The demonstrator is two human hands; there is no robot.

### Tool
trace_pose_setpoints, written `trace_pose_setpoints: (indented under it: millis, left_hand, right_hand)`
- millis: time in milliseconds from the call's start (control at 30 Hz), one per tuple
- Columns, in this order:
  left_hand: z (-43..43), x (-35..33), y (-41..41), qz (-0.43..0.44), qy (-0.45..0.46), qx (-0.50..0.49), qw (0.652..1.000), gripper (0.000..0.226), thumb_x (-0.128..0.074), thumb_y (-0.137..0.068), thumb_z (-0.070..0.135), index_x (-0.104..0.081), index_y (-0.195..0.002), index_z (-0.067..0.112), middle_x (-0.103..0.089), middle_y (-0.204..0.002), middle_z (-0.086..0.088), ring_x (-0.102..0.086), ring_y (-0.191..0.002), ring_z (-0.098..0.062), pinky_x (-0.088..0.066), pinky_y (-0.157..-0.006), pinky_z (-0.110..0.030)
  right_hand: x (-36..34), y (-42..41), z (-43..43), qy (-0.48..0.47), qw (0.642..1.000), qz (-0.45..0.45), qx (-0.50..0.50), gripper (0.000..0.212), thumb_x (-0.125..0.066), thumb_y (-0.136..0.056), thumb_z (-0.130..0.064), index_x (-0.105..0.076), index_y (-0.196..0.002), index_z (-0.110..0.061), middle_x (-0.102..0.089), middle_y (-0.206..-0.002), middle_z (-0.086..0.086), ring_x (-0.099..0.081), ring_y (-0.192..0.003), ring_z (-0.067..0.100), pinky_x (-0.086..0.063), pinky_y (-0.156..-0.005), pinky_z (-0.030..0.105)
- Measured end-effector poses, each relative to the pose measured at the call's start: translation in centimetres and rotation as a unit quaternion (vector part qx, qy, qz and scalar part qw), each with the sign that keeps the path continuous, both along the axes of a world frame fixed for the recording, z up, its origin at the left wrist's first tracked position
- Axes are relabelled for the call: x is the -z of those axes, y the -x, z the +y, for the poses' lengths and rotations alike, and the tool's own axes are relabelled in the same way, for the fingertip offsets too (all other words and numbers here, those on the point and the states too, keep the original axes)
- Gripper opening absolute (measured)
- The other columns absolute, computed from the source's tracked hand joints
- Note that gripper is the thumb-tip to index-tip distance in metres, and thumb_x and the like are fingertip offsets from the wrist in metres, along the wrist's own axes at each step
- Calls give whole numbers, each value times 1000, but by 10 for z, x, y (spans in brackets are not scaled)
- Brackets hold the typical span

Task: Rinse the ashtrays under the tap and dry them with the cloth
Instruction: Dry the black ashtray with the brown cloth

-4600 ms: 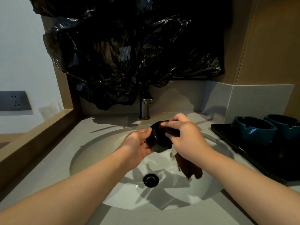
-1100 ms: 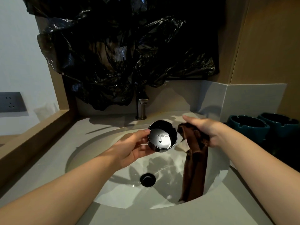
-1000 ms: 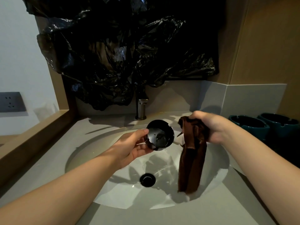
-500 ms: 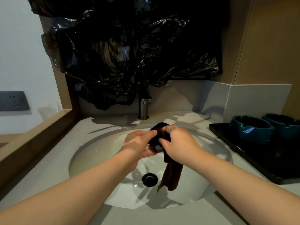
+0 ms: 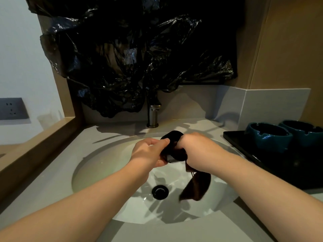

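Grips hold a black ashtray (image 5: 172, 137) above the sink (image 5: 104, 163): the left grip (image 5: 148, 151) curls round its side, the right grip (image 5: 197, 149) clutches a brown cloth (image 5: 195, 189) against it. Its tail hangs below that grip; two blue ashtrays (image 5: 267, 137) stand off to its right.

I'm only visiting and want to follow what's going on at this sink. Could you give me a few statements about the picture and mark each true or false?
1. The left hand grips the black ashtray above the sink basin. True.
2. The brown cloth is draped over the tap. False: the right hand holds it against the black ashtray, one end dangling over the basin.
3. Two teal ashtrays sit on a black tray at the right. True.
4. Water pours from the tap. False: no stream shows.
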State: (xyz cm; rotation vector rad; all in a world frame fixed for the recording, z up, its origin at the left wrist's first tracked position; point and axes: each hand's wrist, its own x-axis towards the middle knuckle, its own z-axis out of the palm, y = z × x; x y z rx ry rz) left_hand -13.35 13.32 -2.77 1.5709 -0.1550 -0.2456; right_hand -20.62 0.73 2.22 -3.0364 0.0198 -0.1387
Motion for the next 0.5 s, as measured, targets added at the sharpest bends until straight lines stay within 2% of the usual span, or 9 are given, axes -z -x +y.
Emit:
trace_pose_setpoints:
  millis: [33,100,167,233,267,300,367,433,500]
  left_hand:
    - [0,-1,0,4,10,-3,1000,22,-71,-84,30,-64,-96,13,-69,-100,-14,-72,-82,-29,-61,-75,-39]
    - [0,-2,1,8,22,2,1000,24,-72,-84,30,-64,-99,12,-69,-101,-15,-72,-81,-28,-61,-76,-39]
    - [1,-3,3,-2,10,12,1000,26,-71,-85,30,-63,-102,11,-69,-100,-15,-73,-81,-27,-61,-73,-36]
    - [1,-5,3,-12,-2,15,1000,27,-70,-85,31,-62,-103,12,-69,-99,-15,-73,-80,-26,-61,-70,-33]
    - [2,-5,4,-16,-5,15,1000,27,-70,-85,31,-62,-103,12,-69,-99,-14,-73,-79,-25,-60,-69,-32]
    - [2,-6,4,-18,-7,14,1000,27,-69,-86,32,-63,-103,12,-68,-98,-14,-72,-79,-25,-60,-69,-31]
    - [3,-6,3,-21,-12,7,1000,26,-67,-87,33,-64,-103,14,-69,-97,-14,-72,-79,-25,-61,-72,-33]
    - [3,-5,3,-21,-12,-5,1000,24,-67,-87,34,-65,-101,14,-70,-98,-13,-72,-81,-25,-61,-76,-37]
    - [3,-4,5,-26,-15,-14,999,23,-68,-87,34,-66,-98,14,-70,-97,-13,-72,-79,-26,-61,-76,-39]
  right_hand:
    - [-4,-6,2,7,999,10,39,34,-59,-83,-7,-63,-116,-16,-63,-109,6,-62,-99,25,-50,-80,31]
    - [-10,-17,8,-3,992,60,115,52,-61,-87,-13,-46,-137,-20,-54,-129,6,-57,-112,25,-46,-87,29]
    - [-4,-19,9,-81,989,16,122,56,-53,-93,-14,-37,-144,-25,-51,-136,6,-57,-112,26,-46,-89,28]
    - [2,-10,7,-194,975,-53,99,45,-49,-94,-11,-49,-136,-26,-64,-112,4,-66,-84,23,-53,-74,27]
    - [8,-4,4,-245,963,-85,74,40,-50,-93,-10,-58,-128,-26,-66,-98,-1,-66,-73,20,-54,-68,26]
    - [11,0,3,-276,955,-98,41,36,-53,-92,-8,-64,-120,-26,-65,-92,-4,-64,-73,16,-52,-66,20]
    - [12,1,1,-275,958,-83,-28,33,-56,-89,-5,-68,-113,-24,-65,-99,-6,-61,-90,13,-47,-76,15]
    - [8,-1,0,-239,968,-51,-57,35,-56,-90,-5,-67,-116,-25,-64,-112,-5,-57,-102,14,-46,-90,24]
    - [5,0,-1,-215,974,-29,-69,37,-55,-89,-1,-68,-114,-25,-63,-114,-6,-57,-104,15,-46,-94,29]
